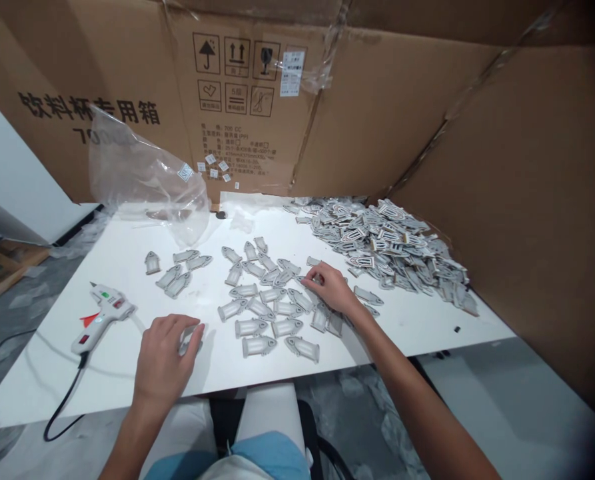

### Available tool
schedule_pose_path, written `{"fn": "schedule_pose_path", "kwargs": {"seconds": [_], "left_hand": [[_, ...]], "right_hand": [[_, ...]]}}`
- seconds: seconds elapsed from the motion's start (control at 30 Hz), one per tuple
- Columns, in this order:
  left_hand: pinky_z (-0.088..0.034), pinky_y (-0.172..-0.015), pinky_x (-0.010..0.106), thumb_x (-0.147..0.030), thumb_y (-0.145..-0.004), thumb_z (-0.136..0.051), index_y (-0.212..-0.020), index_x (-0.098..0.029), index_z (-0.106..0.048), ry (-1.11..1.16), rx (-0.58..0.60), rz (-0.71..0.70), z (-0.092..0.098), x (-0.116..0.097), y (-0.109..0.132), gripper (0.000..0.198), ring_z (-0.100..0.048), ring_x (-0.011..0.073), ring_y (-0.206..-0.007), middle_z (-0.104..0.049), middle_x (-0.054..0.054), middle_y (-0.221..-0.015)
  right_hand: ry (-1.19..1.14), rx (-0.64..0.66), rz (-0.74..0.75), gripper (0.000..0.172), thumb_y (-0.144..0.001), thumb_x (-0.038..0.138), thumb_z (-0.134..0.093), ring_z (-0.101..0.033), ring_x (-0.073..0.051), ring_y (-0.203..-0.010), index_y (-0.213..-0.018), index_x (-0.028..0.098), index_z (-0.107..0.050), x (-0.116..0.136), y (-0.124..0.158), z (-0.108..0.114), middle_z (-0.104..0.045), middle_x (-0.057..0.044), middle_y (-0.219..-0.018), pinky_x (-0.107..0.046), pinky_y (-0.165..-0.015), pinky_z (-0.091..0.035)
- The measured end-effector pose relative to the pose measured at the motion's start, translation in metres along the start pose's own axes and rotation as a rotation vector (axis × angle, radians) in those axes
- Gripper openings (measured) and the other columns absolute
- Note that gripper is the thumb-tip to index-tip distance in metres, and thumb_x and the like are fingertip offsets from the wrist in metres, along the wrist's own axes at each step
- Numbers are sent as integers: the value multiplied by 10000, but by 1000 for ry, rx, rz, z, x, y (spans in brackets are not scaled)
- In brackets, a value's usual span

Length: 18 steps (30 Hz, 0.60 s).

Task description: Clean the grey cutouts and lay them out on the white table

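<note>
My right hand [331, 287] reaches over the middle of the table, thumb and forefinger pinched at the tip of a small grey pointed piece [300, 281]. Around it lie several similar flat pieces [260, 309], each with a pale, window-like centre and a small hole near the point. Nearer the front edge, my left hand [163, 360] hovers with its fingers curled and thumb close to the forefinger. Something grey shows inside that curl, mostly hidden. A smaller group of the same pieces [178, 285] lies just beyond my left hand.
A white glue gun [104, 317] with a black cord lies at the left. A large heap of grey pieces [387, 243] fills the back right. Cardboard walls [402, 120] enclose the white table [217, 373]. A clear plastic bag [142, 173] stands at the back left.
</note>
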<state>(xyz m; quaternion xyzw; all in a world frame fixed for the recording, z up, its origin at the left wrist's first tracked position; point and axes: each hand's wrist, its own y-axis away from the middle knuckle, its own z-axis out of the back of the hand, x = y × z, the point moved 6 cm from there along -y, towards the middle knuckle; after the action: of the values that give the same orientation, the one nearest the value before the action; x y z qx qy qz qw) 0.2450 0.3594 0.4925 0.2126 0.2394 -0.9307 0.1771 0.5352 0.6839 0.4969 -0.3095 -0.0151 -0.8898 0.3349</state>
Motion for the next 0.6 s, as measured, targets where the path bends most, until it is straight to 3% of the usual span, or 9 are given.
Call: {"fn": "schedule_pose_path", "kwargs": {"seconds": [0.17, 0.33, 0.43, 0.6], "left_hand": [[-460, -946, 448, -445, -1079, -586, -1055, -265, -749, 6, 14, 7, -1, -2, 0, 244, -647, 306, -1058, -787, 49, -1086], [-457, -934, 440, -446, -1076, -588, -1049, -262, -748, 24, 8, 19, 2, -1, 1, 245, -649, 308, -1061, -789, 52, -1087], [-459, -927, 434, -445, -1074, -590, -1050, -269, -750, 26, 3, 21, 3, 1, 2, 239, -651, 309, -1071, -790, 49, -1092], [-460, -934, 439, -468, -1063, -602, -1045, -277, -748, 12, 3, 31, 3, 7, 5, 241, -655, 316, -1072, -793, 47, -1088]], "right_hand": [[-28, -12, -34, 247, -822, 447, -821, -571, -196, -772, -926, 228, -782, 1, 6, 2, -722, -29, -913, -325, -775, -429], [-111, -21, -74, 247, -773, 463, -843, -560, -185, -736, -767, 223, -786, -2, 7, 4, -699, -25, -823, -312, -727, -429], [-209, -38, -117, 318, -768, 529, -843, -572, -178, -707, -772, 214, -801, -9, 6, 8, -731, -30, -802, -306, -689, -443], [-355, -233, -284, 498, -764, 647, -773, -596, -187, -629, -893, 167, -787, -41, -4, 23, -728, -54, -721, -308, -590, -458]]}}
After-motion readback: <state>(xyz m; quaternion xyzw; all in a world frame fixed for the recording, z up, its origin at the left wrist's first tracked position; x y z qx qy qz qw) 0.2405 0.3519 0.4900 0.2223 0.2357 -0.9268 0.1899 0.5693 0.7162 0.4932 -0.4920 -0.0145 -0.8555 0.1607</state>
